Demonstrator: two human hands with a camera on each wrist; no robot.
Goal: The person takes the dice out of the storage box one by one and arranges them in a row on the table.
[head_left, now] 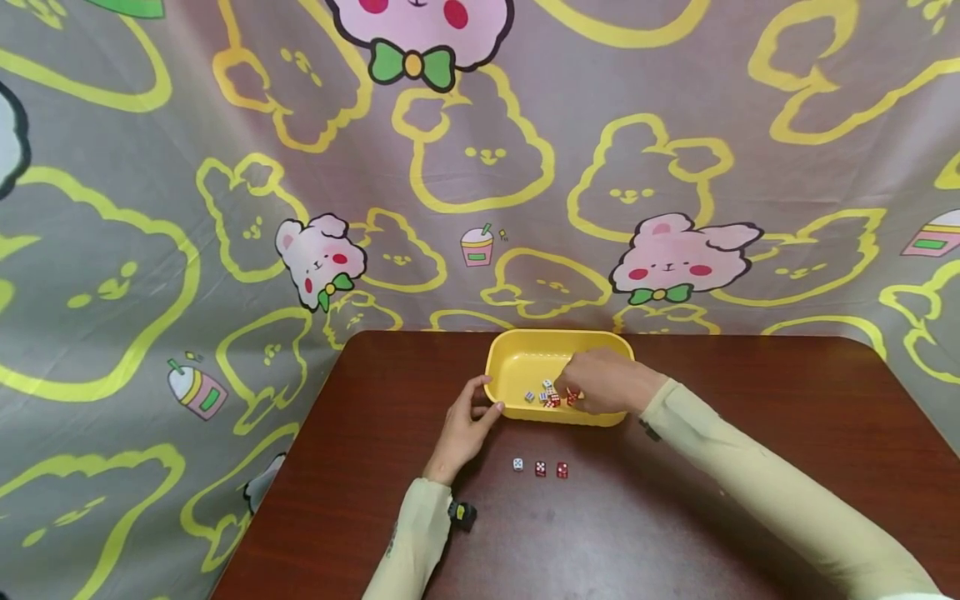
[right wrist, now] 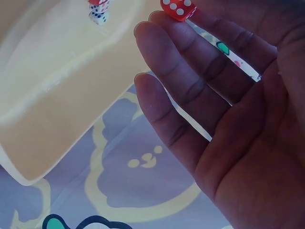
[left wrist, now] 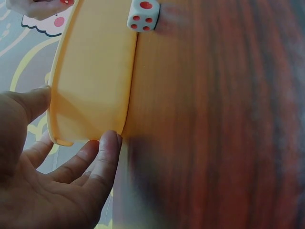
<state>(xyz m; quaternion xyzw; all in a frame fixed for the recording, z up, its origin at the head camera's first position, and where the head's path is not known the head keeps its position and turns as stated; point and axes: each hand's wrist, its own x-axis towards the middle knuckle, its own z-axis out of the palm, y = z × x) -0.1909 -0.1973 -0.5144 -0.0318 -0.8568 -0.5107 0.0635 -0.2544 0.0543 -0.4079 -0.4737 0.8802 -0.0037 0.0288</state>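
A yellow tray (head_left: pixel 555 336) stands at the table's far edge, with several red and white dice (head_left: pixel 546 397) inside. My left hand (head_left: pixel 463 425) holds the tray's left end, thumb and fingers against its rim and wall; the left wrist view shows this grip close up. Inside the tray's right part, my right hand (head_left: pixel 603 381) pinches a red die (right wrist: pixel 178 8) at its fingertips. In front of the tray lie a white die (head_left: pixel 518 464), a red die (head_left: pixel 541 468) and another red die (head_left: pixel 562 470), spaced apart in a row.
The dark wooden table (head_left: pixel 360 433) extends to both sides of the tray. A patterned cloth (head_left: pixel 420 275) with cartoon animals hangs behind it and along the left. A dark wrist device (head_left: pixel 462 515) is strapped near my left sleeve.
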